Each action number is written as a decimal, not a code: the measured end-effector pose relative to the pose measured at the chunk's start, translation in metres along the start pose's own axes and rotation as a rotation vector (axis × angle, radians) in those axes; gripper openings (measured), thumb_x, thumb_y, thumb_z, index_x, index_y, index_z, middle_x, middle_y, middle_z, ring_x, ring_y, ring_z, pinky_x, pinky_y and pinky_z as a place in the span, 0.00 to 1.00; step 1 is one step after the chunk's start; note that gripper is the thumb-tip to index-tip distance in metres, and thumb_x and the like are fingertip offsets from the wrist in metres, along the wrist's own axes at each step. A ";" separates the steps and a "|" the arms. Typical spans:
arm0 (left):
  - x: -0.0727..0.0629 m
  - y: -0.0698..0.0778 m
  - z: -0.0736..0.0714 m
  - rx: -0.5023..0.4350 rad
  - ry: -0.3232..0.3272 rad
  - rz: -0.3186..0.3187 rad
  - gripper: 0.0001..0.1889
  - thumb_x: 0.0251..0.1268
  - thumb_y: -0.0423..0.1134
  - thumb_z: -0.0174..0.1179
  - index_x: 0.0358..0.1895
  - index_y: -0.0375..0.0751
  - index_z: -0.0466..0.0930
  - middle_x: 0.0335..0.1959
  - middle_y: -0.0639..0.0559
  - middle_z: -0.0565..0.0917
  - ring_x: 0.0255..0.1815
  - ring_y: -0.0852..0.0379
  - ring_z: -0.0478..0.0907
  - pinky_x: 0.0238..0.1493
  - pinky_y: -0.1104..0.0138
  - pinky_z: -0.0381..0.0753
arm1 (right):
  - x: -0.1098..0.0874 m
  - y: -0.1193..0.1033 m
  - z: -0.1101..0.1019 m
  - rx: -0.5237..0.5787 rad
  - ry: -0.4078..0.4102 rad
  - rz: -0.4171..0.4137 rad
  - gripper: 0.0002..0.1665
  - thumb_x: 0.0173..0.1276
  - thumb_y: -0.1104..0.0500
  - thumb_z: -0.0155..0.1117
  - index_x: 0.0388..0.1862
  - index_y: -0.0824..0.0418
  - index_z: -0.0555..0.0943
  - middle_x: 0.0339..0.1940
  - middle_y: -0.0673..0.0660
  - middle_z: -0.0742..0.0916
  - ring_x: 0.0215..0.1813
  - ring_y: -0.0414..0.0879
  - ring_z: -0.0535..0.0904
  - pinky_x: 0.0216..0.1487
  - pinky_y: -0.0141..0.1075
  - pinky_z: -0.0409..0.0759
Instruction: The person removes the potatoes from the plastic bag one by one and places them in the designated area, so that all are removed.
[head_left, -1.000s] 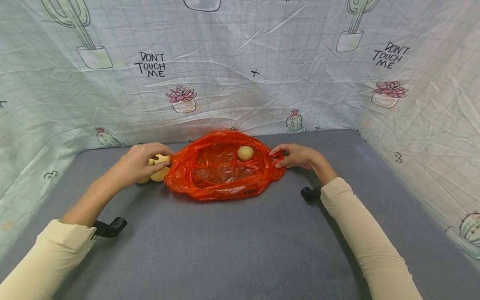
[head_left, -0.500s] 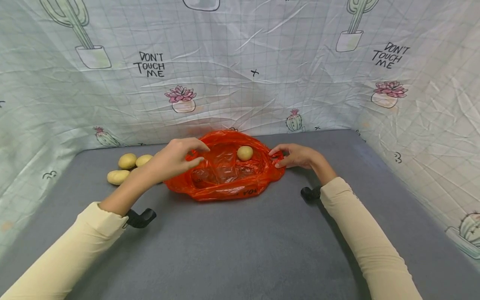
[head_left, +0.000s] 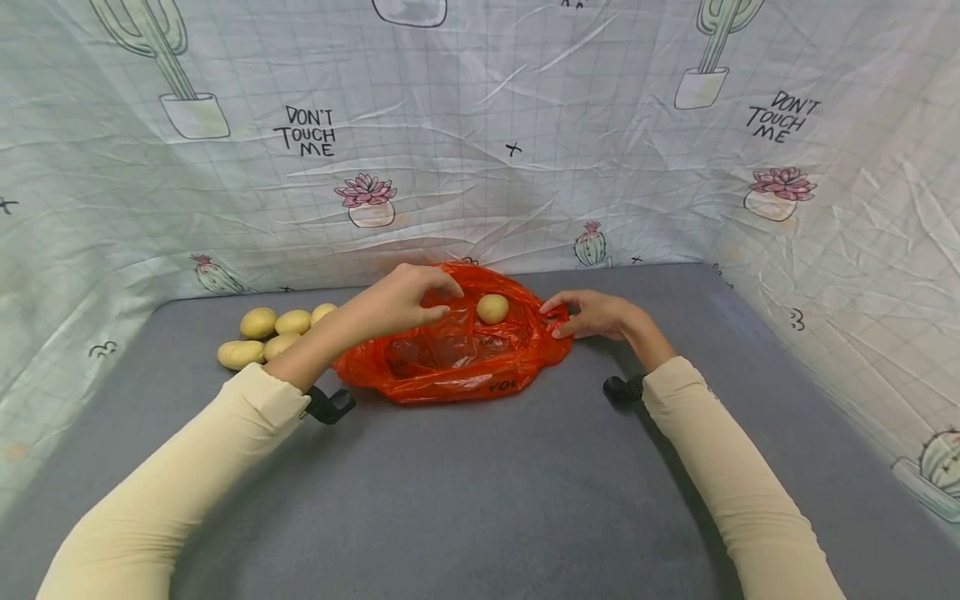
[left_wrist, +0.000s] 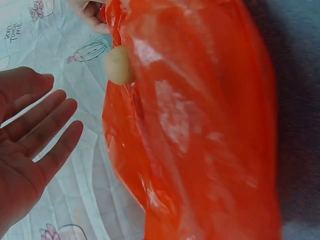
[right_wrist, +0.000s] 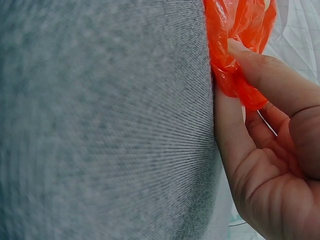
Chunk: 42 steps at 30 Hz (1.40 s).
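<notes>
A red-orange plastic bag (head_left: pixel 450 387) lies on the grey table with its mouth spread open. One potato (head_left: pixel 492 309) sits toward the back right of the bag's mouth; in the left wrist view, that potato (left_wrist: pixel 119 66) shows at the rim. My left hand (head_left: pixel 405 300) hovers over the left part of the opening, thumb and fingers apart with nothing between them. Its spread fingers (left_wrist: pixel 55 155) are clear of the bag in the left wrist view. My right hand (head_left: pixel 592 315) pinches the bag's gathered right end, the crumpled plastic (right_wrist: pixel 232 50) between thumb and fingers.
Several potatoes (head_left: pixel 257 323) lie together on the table left of the bag, partly behind the left forearm. A cloth (head_left: pixel 480 167) printed with cacti hangs behind and at both sides. Black wrist mounts (head_left: pixel 328 406) stick out below the wrists.
My left hand has let go of the bag's left edge and moved right over its opening, uncovering the potatoes at the left. The right hand keeps its hold.
</notes>
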<state>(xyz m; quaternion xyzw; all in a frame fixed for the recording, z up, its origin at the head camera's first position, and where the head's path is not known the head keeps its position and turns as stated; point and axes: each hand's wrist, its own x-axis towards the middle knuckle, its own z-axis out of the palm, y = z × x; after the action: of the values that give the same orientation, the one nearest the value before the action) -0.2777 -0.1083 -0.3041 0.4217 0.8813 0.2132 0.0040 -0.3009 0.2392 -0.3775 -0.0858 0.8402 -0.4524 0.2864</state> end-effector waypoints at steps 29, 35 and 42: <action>0.078 -0.022 0.024 -0.112 -0.300 -0.017 0.24 0.67 0.39 0.69 0.64 0.39 0.80 0.62 0.46 0.83 0.62 0.46 0.79 0.64 0.54 0.77 | 0.000 0.002 -0.001 0.002 -0.008 -0.034 0.31 0.71 0.66 0.66 0.71 0.64 0.70 0.76 0.64 0.64 0.62 0.50 0.71 0.56 0.35 0.78; 0.088 -0.024 0.032 -0.178 -0.327 -0.051 0.23 0.65 0.38 0.71 0.63 0.41 0.82 0.60 0.50 0.83 0.60 0.48 0.78 0.64 0.55 0.76 | -0.001 0.002 -0.001 0.008 -0.008 -0.014 0.31 0.71 0.66 0.66 0.72 0.63 0.70 0.77 0.64 0.63 0.62 0.51 0.70 0.57 0.37 0.77; 0.097 -0.028 0.039 -0.151 -0.310 -0.071 0.20 0.63 0.36 0.72 0.58 0.42 0.85 0.56 0.49 0.85 0.54 0.50 0.76 0.60 0.57 0.75 | -0.001 0.001 -0.001 0.019 -0.013 -0.004 0.31 0.72 0.66 0.66 0.72 0.62 0.70 0.77 0.64 0.63 0.64 0.52 0.69 0.61 0.41 0.76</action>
<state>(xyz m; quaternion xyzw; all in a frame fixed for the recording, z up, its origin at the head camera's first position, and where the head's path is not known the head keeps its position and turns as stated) -0.3537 -0.0369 -0.3336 0.4165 0.8660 0.2109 0.1790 -0.3003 0.2410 -0.3775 -0.0876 0.8337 -0.4605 0.2920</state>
